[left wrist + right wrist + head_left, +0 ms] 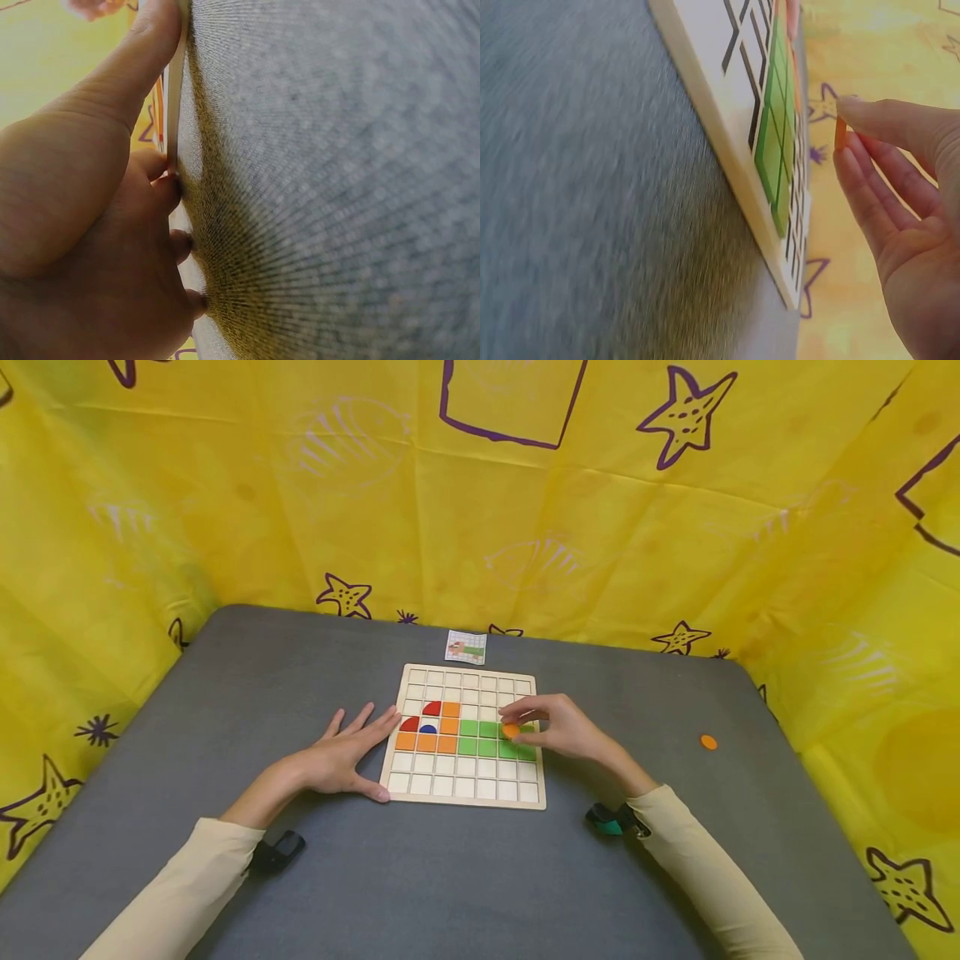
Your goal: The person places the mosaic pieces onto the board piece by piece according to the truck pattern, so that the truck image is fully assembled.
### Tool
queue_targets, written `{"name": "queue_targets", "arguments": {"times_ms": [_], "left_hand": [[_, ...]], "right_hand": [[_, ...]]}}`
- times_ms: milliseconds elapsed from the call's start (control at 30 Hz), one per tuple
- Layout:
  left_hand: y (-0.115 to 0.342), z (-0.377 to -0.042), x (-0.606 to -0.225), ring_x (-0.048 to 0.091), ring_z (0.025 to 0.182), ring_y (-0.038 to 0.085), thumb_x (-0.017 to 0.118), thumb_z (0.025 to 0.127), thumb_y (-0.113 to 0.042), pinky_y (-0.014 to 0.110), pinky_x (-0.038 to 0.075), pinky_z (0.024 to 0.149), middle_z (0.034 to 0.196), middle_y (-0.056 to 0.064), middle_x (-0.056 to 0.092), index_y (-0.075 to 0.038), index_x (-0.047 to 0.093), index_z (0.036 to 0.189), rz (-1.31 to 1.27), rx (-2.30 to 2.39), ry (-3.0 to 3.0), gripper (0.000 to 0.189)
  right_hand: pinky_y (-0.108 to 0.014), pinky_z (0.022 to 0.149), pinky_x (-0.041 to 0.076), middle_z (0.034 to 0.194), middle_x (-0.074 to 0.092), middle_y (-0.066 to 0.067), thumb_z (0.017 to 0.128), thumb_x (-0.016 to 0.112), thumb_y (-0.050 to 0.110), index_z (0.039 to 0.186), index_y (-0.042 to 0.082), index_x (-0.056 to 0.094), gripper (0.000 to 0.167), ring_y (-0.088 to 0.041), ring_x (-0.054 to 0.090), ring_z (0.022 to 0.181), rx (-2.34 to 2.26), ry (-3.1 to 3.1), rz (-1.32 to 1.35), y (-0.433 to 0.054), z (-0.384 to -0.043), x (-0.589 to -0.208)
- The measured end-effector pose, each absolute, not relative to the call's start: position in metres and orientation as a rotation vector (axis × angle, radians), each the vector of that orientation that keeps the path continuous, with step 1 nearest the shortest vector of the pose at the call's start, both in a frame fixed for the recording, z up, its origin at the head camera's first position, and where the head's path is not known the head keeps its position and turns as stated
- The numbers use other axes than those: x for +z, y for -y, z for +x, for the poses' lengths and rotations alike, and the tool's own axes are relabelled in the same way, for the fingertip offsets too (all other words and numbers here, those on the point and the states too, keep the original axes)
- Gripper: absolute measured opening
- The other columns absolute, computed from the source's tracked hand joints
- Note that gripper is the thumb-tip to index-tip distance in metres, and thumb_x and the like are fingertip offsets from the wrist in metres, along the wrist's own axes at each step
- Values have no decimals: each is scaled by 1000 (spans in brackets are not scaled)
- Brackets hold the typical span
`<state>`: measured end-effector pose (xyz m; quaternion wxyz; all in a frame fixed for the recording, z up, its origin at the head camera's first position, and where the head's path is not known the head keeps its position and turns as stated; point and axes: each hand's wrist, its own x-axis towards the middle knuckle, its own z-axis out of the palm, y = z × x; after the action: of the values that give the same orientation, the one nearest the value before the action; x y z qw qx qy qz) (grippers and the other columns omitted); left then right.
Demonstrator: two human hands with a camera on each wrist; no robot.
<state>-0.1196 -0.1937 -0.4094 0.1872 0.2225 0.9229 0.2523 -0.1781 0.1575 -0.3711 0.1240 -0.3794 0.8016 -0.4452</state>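
Note:
A wooden grid board (465, 789) lies on the grey table, with green squares (467, 746), orange squares (426, 743), red quarter-circles (432, 707) and a blue half-circle (427, 728) set in its cells. My right hand (558, 727) pinches an orange disc (511, 731) between thumb and fingers, over the green squares in the head view. Seen from the right wrist, the disc (841, 135) is edge-on and held above the board (727, 150). Spread beside the board's left edge, my left hand (337, 760) touches that edge with its thumb and index fingertip.
A second orange disc (708, 742) lies on the table to the right. Behind the board is a small picture card (466, 647) showing a coloured grid pattern. Yellow cloth (480, 518) with starfish and fish drawings surrounds the table's back and sides.

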Motion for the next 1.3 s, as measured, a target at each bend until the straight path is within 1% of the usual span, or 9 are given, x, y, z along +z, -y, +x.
{"name": "queue_targets", "arguments": {"times_ms": [167,267,500,600,733,833,1067,1300], "left_hand": [[194,-120,-410,-5,148,41,81,71,-54,62,-13,111,165,11,7,-9,15,158,620,696,-2601,118],[194,-120,-410,-6,149,40,81,71,-54,62,-14,111,165,10,7,-10,14,158,611,691,-2597,118],[193,-120,-411,-6,148,41,80,72,-54,63,-14,111,164,12,7,-9,15,158,636,708,-2597,117],[194,-120,-411,-6,148,41,80,72,-54,63,-14,111,164,12,7,-9,15,158,632,704,-2597,117],[194,-120,-411,-6,148,41,80,72,-54,64,-14,110,164,12,7,-9,15,158,624,704,-2595,116],[195,-120,-410,-5,148,42,79,73,-54,64,-14,110,164,12,7,-9,15,158,620,700,-2597,116],[198,-120,-409,-7,148,41,79,72,-56,63,-15,110,165,11,6,-10,14,158,609,684,-2603,118],[196,-119,-410,-6,148,42,80,73,-53,63,-15,110,164,12,7,-9,15,158,633,722,-2588,116]], "right_hand": [[-52,88,52,105,69,-26,77,75,-13,111,-14,66,35,-40,67,95,-1281,-2302,-1164,-143,-174,-370],[-50,88,53,104,70,-26,78,75,-13,111,-13,66,34,-39,68,94,-1263,-2274,-1181,-134,-172,-373],[-47,89,53,106,70,-23,78,76,-10,113,-11,66,37,-35,68,97,-1235,-2231,-1197,-124,-177,-400],[-42,89,54,106,71,-18,79,77,-6,115,-7,67,37,-30,69,97,-1233,-2220,-1231,-120,-179,-407],[-31,87,55,106,73,-9,81,78,0,116,-1,69,36,-18,70,96,-1186,-2210,-1276,-112,-179,-407],[-26,85,55,107,73,-5,82,78,4,117,0,69,36,-12,69,95,-1140,-2195,-1311,-104,-178,-406],[-28,87,55,109,73,-6,83,77,1,116,0,69,34,-9,68,97,-1133,-2165,-1343,-87,-175,-406],[-20,87,51,105,72,-1,84,76,4,115,4,70,32,-4,66,96,-1005,-2202,-1415,-72,-169,-411]]}}
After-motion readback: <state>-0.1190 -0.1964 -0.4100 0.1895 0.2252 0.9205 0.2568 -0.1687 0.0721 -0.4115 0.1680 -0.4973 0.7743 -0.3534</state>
